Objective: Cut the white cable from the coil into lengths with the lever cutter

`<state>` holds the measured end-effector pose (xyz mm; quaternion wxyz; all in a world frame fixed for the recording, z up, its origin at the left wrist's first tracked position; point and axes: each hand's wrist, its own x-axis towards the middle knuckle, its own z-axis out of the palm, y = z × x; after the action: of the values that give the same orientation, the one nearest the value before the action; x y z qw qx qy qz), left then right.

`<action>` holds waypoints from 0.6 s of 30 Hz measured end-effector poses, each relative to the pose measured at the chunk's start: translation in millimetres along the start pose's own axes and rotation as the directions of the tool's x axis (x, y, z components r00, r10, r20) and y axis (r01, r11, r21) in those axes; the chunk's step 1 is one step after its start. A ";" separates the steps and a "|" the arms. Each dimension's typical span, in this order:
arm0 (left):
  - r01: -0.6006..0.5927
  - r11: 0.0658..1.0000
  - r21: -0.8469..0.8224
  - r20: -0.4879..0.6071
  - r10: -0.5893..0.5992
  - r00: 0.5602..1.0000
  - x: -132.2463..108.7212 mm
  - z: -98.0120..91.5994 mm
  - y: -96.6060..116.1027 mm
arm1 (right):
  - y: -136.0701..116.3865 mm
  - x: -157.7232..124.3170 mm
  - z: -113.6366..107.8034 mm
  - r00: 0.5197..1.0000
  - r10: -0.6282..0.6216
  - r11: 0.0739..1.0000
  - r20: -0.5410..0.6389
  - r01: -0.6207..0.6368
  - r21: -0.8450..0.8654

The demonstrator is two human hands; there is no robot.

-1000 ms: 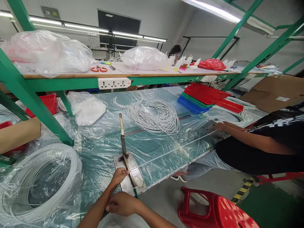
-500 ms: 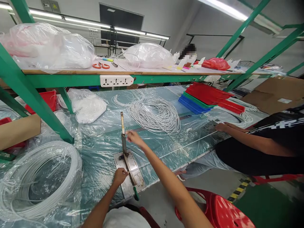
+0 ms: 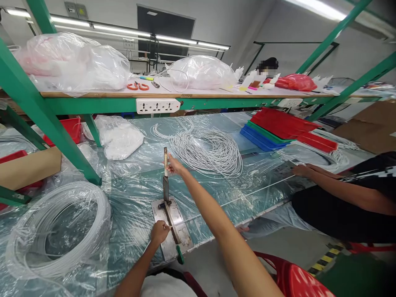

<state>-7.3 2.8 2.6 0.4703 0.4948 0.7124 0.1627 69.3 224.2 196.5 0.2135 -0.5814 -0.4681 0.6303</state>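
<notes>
A lever cutter with a steel base [image 3: 172, 222] sits at the near edge of the plastic-covered table [image 3: 136, 194]. Its handle [image 3: 166, 173] stands raised. My right hand [image 3: 173, 165] is closed round the top of that handle. My left hand [image 3: 159, 232] is curled on the base, pinching a thin white wire [image 3: 235, 199] that stretches right across the table to a co-worker's hand [image 3: 303, 170].
A large coil of white wire [image 3: 55, 231] lies at my left, a looser bundle [image 3: 207, 152] behind the cutter. Red, green and blue trays [image 3: 272, 128] are stacked at the right. Green frame posts [image 3: 46, 111] and a shelf with bags stand above. A red stool [image 3: 297, 280] is below.
My right hand rose from my lap, reached forward and took hold of the cutter's raised handle. My left hand stayed on the base. The view shifted slightly left.
</notes>
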 end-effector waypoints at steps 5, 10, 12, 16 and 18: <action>-0.001 0.998 0.064 -0.009 0.001 1.000 -2.4 -1.8 2.4 | 14.1 -84.4 -33.0 0.971 0.053 0.998 0.231 -0.060 0.020; -0.009 0.996 0.086 -0.003 0.010 1.000 -3.6 -3.1 4.2 | 91.5 -184.4 -40.5 0.960 0.117 0.993 0.254 -0.113 -0.032; -0.009 0.996 0.093 -0.007 0.010 1.000 -4.1 -3.2 4.6 | 139.5 -209.5 -30.3 0.971 0.179 0.983 0.159 -0.184 0.016; -0.017 0.995 0.101 -0.015 0.018 1.000 -5.3 -2.6 5.3 | 228.4 -226.5 -1.7 0.985 0.143 0.987 -0.094 -0.149 -0.057; -0.025 0.994 0.103 -0.013 0.026 1.000 -5.7 -2.4 5.6 | 256.0 -225.2 9.2 0.981 0.021 0.990 -0.192 -0.047 -0.133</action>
<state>-5.9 1.0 10.7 0.4372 0.5263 0.7166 0.1354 183.6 -82.6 100.9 0.2061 -0.6602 -0.4778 0.5417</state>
